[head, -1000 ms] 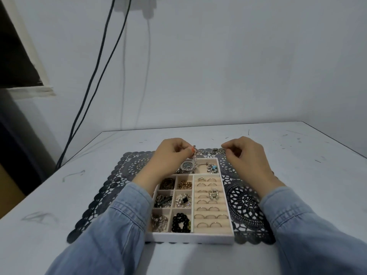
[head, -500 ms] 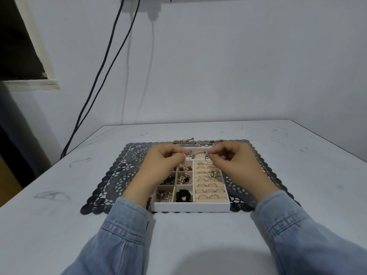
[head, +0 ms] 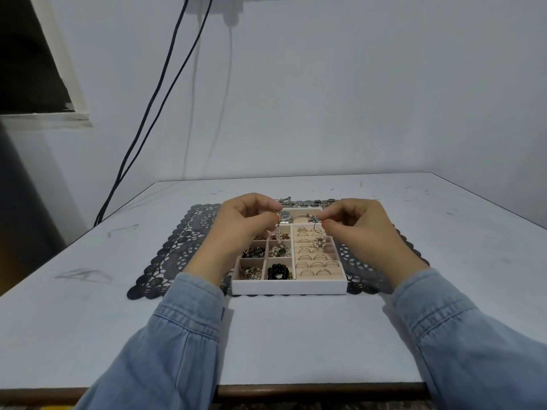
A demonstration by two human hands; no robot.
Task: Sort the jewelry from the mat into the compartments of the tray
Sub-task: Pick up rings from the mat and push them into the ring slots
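Note:
A white compartment tray [head: 288,287] sits on a black lace mat [head: 177,247]. Its right column holds several rings [head: 315,264]; its left cells hold bead and chain pieces, one a black bead bracelet [head: 277,271]. A watch [head: 285,216] lies in the far cell. My left hand [head: 241,229] pinches a thin silver chain [head: 278,230] that dangles over the left cells. My right hand [head: 359,229] pinches a small piece with a turquoise bit [head: 316,219] above the tray's far right. More chains [head: 302,202] lie on the mat beyond the tray.
The mat lies on a pale grey table [head: 88,306] whose near edge [head: 319,389] runs below my sleeves. Black cables [head: 154,99] hang down the wall at the back left. A dark window opening [head: 26,69] is at the far left.
The view has tilted up, so the tray sits lower and smaller. Both hands came together over the tray's far end, then spread slightly apart. The chain still hangs from my left fingers.

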